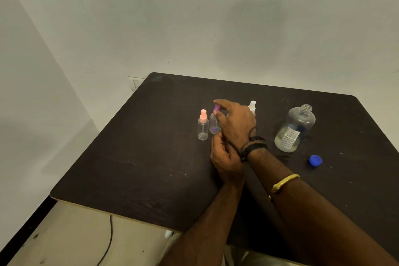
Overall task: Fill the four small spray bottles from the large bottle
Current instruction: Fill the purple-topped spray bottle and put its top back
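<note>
At the middle of the dark table, my right hand pinches the purple spray cap while my left hand grips the small bottle, so I judge unscrewing underway; next, pouring from the open large bottle at right.

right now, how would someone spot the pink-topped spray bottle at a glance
On the dark table, look left of the big clear bottle, past the two hands. The pink-topped spray bottle stands upright and alone at the left end of the small bottles. Only it has a pale pink cap; nobody is touching it.
</note>
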Action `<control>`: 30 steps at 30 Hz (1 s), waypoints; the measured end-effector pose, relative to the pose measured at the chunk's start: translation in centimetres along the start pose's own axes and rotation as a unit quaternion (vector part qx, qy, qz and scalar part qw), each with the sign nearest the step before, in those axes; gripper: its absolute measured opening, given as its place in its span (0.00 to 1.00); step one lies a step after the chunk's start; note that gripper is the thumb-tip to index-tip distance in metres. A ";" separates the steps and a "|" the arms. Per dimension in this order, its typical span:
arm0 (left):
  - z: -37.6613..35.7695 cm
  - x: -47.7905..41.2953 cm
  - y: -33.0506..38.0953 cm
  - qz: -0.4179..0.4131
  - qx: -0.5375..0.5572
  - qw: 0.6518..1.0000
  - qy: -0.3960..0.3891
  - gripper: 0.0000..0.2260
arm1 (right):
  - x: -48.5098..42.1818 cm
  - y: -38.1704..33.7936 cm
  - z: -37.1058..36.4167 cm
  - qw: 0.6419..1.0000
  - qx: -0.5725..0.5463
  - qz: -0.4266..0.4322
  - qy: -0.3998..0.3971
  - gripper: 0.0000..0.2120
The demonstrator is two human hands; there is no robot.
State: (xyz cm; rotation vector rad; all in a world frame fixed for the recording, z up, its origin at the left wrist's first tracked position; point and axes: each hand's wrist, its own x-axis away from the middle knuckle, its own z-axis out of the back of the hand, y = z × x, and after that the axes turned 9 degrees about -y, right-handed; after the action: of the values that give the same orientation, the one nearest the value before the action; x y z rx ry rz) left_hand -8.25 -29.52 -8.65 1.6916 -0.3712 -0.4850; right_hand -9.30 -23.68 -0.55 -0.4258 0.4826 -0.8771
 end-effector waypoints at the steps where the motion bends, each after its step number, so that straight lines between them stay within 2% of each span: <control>1: -0.1 0.0 0.0 0.002 0.007 1.000 0.000 0.21 | 0.0 0.0 -0.1 1.000 0.002 0.001 0.006 0.16; 4: -0.1 0.2 0.0 -0.019 0.000 1.000 0.006 0.26 | -0.1 0.2 -0.3 1.000 -0.003 0.006 0.019 0.15; 9: 0.3 0.3 0.8 0.007 -0.015 1.000 -0.024 0.12 | 0.5 0.4 -0.1 0.998 -0.020 0.025 0.060 0.13; 14: 1.0 0.7 0.6 -0.042 -0.040 0.996 -0.065 0.16 | 1.3 0.1 1.2 0.989 -0.064 0.042 0.124 0.13; 18: 1.1 0.5 0.3 -0.040 -0.038 0.995 -0.078 0.10 | 2.1 0.6 2.3 0.982 -0.086 0.062 0.157 0.14; 23: 1.3 0.7 1.0 -0.026 -0.028 0.996 -0.085 0.08 | 3.6 1.1 3.7 0.974 -0.097 0.077 0.191 0.14; 30: 1.4 0.9 1.2 -0.032 -0.034 0.994 -0.101 0.16 | 6.1 3.2 5.1 0.975 -0.088 0.075 0.191 0.16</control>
State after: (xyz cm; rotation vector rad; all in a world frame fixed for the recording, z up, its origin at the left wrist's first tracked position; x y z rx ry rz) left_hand -8.15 -31.44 -7.72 1.5975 -0.4428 -0.7108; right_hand -1.14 -26.01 0.51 -0.3763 0.9400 -0.7729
